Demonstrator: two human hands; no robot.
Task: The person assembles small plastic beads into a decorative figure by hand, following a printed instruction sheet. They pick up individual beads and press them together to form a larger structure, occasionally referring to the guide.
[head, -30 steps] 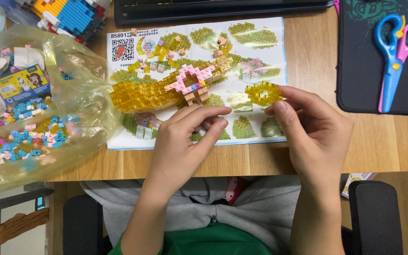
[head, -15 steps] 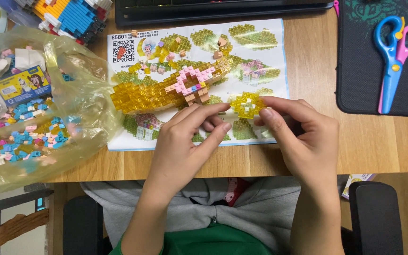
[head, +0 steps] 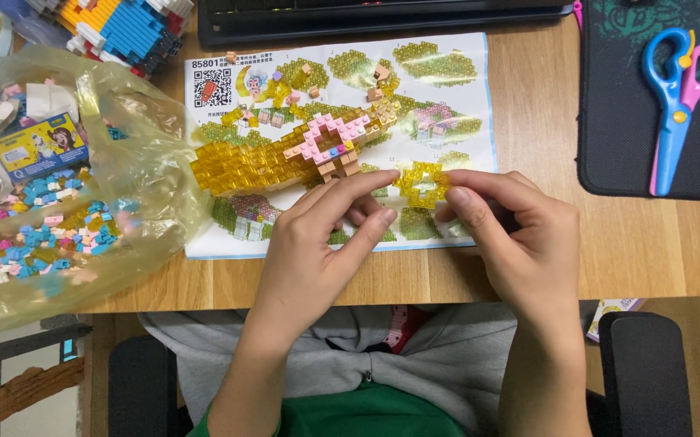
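Head view: yellow brick ring [head: 421, 183] now lower, both hands pinching.

Left hand [head: 318, 243] and right hand [head: 520, 243] meet, fingertips pinched together.

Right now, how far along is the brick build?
Done: a long yellow brick model with pink and tan parts lies on the instruction sheet. In hand: the left hand and right hand pinch a small yellow ring piece, apart from the model. Left: that piece is unattached, and many loose bricks remain in the plastic bag.
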